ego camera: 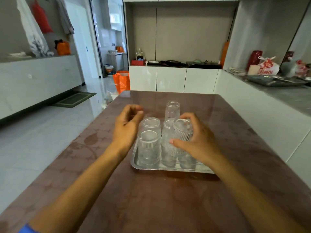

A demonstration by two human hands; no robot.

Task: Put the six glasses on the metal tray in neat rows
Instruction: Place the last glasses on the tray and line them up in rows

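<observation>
A metal tray (170, 169) lies on the brown table, holding several clear ribbed glasses upside down. Two stand in the left column: a near glass (149, 148) and one behind it (151, 124). My right hand (195, 142) is shut on a ribbed glass (183, 132), held tilted above the tray's right side. Other glasses (166, 145) stand under and beside it, partly hidden. One more glass (172, 110) stands behind them at or beyond the tray's far end. My left hand (128, 126) hovers left of the left column, fingers curled and apart, holding nothing.
The brown patterned table (151, 199) stretches toward me. A grey counter (286, 91) with a dark tray and bags runs along the right. White cabinets stand behind the table, and an orange bag (121, 82) sits on the floor at the left.
</observation>
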